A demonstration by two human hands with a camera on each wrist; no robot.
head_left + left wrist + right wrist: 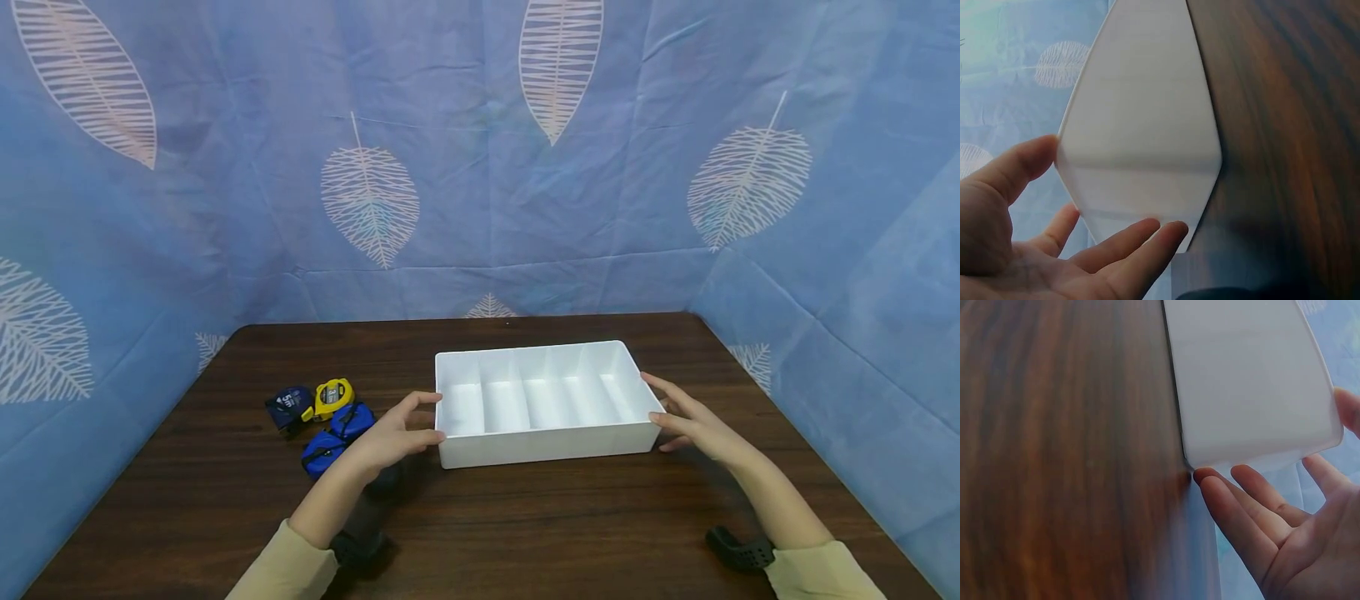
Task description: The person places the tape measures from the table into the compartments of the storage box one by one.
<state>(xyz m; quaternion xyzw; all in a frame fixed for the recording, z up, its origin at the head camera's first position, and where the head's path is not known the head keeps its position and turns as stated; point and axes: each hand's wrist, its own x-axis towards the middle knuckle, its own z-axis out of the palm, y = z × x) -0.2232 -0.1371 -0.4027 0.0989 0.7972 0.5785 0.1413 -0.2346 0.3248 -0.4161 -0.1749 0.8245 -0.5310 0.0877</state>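
A white box (547,446) with several side-by-side compartments rests on the dark wooden table. At its left end is my left hand (397,433), fingertips on the end wall and thumb by the near corner. The left wrist view shows that hand's fingers (1119,247) fairly straight against the white wall (1138,119). My right hand (693,425) is at the opposite end, its thumb at the near corner. From the right wrist, the fingers (1235,515) look extended, with tips at the end wall's lower edge. The compartments hold nothing visible.
Left of the box lie a dark blue tape measure (288,406) marked 5m, a yellow tape measure (332,397), and blue-and-black items (330,446) partly near my left forearm. Blue leaf-patterned cloth (487,208) hangs behind and beside the table (570,533).
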